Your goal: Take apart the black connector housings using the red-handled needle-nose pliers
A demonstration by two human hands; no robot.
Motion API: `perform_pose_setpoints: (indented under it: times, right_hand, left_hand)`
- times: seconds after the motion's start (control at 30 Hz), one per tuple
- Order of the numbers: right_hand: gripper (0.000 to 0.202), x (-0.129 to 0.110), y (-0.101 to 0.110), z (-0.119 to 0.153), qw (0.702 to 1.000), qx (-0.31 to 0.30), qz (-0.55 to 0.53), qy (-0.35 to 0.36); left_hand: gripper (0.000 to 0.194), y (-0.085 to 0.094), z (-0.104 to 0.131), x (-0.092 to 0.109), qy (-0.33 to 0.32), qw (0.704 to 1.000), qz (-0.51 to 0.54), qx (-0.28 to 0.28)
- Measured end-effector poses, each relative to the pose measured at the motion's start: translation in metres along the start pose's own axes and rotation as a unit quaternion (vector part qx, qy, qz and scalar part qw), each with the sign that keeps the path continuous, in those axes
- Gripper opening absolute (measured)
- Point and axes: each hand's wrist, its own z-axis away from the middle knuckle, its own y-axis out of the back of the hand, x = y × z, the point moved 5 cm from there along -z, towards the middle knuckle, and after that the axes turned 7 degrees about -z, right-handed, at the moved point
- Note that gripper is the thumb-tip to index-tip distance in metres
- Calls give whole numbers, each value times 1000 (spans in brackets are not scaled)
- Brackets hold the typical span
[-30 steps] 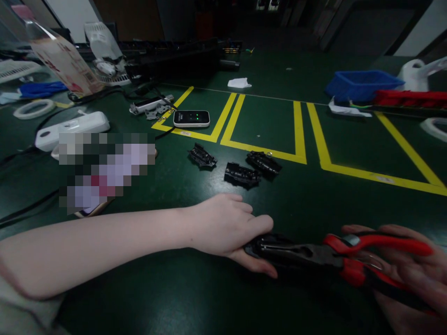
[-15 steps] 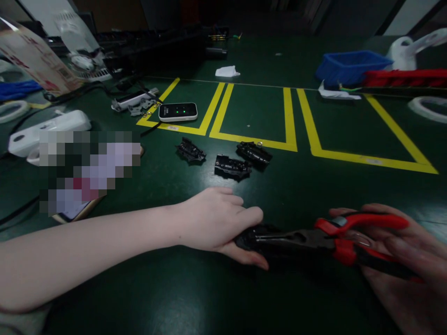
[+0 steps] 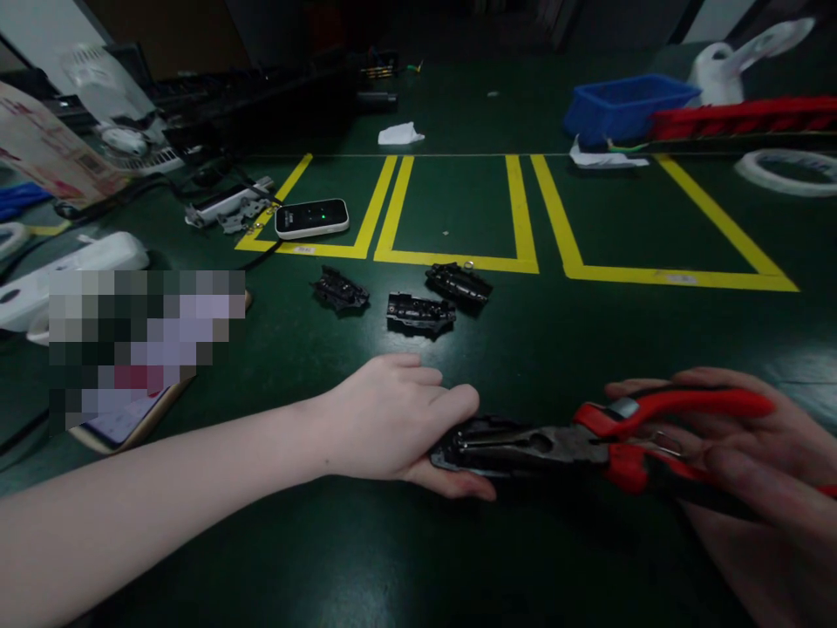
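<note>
My left hand [image 3: 418, 427] is closed on a black plastic part [image 3: 451, 453], pinned low over the green table between thumb and fingers. My right hand [image 3: 738, 462] grips red-and-black needle-nose pliers [image 3: 628, 436] by the handles. The long jaws point left and lie against the black part, their tips beside my left thumb and forefinger. Whether the tips pinch anything is hard to make out. Beyond my left hand lie three similar black plastic parts [image 3: 420, 311], one with a small metal ring at its upper edge.
Yellow tape outlines [image 3: 458, 257] mark the green table. A small white-edged device [image 3: 312, 218] with a green light sits in the left outline. A phone [image 3: 131, 410], partly pixelated, lies left. Far right are a blue bin [image 3: 628, 105], a red strip [image 3: 745, 118] and a tape roll [image 3: 788, 172].
The view has shifted slightly, so the table items appear farther left. Both hands keep their holds, and the plier jaws still lie against the black part. One green light on the device has gone out.
</note>
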Motion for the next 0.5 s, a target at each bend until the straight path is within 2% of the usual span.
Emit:
perform_pose_setpoints:
  times: [0.2, 0.5]
  right_hand:
    - [40, -6, -6, -3, 1000, -4, -3, 17]
    - [43, -6, -2, -4, 1000, 16, -13, 10]
  left_hand:
    - [52, 2, 0, 0, 9, 1000, -9, -4]
    - [56, 3, -1, 1, 16, 1000, -7, -8]
